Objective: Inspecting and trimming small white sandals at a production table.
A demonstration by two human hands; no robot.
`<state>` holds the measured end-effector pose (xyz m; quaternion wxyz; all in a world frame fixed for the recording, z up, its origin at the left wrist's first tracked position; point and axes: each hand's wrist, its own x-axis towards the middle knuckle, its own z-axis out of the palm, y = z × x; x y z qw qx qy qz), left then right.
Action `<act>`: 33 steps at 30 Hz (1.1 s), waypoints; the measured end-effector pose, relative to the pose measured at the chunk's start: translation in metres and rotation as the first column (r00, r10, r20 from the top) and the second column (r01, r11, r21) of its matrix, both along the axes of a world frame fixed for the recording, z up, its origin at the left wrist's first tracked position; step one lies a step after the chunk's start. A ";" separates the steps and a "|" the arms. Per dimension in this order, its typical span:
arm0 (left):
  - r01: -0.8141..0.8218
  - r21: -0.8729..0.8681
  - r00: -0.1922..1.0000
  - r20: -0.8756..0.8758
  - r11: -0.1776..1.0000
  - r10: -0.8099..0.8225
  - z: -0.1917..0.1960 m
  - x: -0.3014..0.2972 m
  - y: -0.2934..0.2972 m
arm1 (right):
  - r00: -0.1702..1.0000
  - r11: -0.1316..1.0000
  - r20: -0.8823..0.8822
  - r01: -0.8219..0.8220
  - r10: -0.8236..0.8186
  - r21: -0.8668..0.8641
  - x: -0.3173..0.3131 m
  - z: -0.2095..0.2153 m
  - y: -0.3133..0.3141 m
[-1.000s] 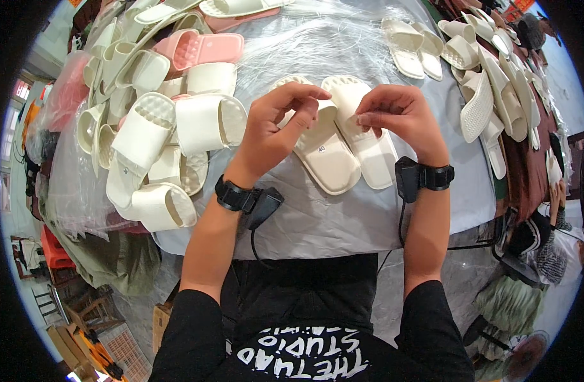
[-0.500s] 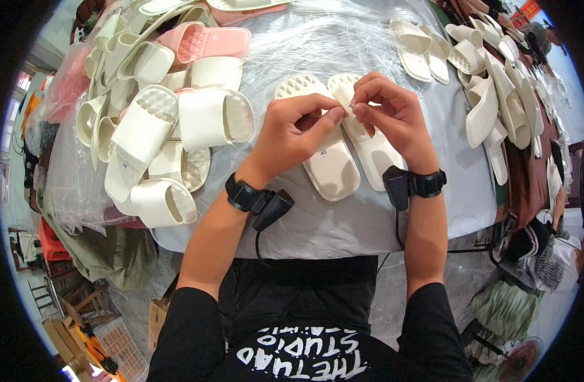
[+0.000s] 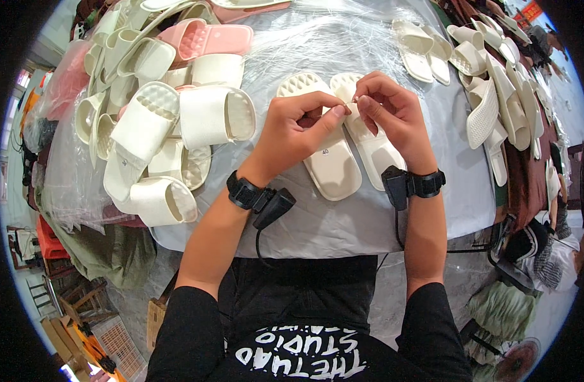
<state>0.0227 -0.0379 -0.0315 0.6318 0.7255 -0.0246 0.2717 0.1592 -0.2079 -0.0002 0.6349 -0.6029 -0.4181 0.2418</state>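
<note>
A pair of cream-white slippers lies side by side before me, toes away. The left slipper [image 3: 333, 169] has a small round sticker on its insole; the right slipper [image 3: 376, 149] is partly under my right hand. Over their straps, my left hand [image 3: 298, 127] is closed in a thumb-and-finger pinch. My right hand [image 3: 390, 111] pinches too, its fingertips almost meeting the left ones. A tiny pale bit shows between them, too small to name. Fingers and hands hide most of the straps. Beyond the slippers lies a spread of thin clear strands [image 3: 317, 38].
A heap of cream slippers [image 3: 145, 118] with a pink slipper [image 3: 212, 41] covers the table's left side. More slippers [image 3: 422, 48] stand at the far right, others [image 3: 483, 111] along the right edge. Clear plastic sheeting [image 3: 72, 172] hangs at left. Another person [image 3: 550, 258] is at right.
My fingertips have shifted slightly at the pinch, and a small pale bit now shows between them. The slippers keep their places on the table.
</note>
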 end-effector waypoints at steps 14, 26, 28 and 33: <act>0.018 -0.002 0.998 -0.052 1.000 -0.018 0.005 -0.002 -0.001 | 1.000 0.999 0.019 0.003 -0.002 -0.044 -0.001 0.001 -0.002; 0.019 0.026 0.999 -0.041 0.999 -0.018 0.002 -0.002 0.002 | 1.000 0.999 0.030 0.004 -0.003 -0.043 -0.001 0.002 -0.001; 0.019 0.028 0.999 -0.046 0.999 -0.018 0.002 -0.002 0.002 | 1.000 0.999 0.019 -0.004 0.005 -0.054 -0.002 0.002 -0.001; 0.023 0.035 0.997 -0.068 0.999 -0.021 0.003 -0.003 0.003 | 1.000 0.997 0.012 -0.015 0.015 -0.072 -0.001 0.003 -0.002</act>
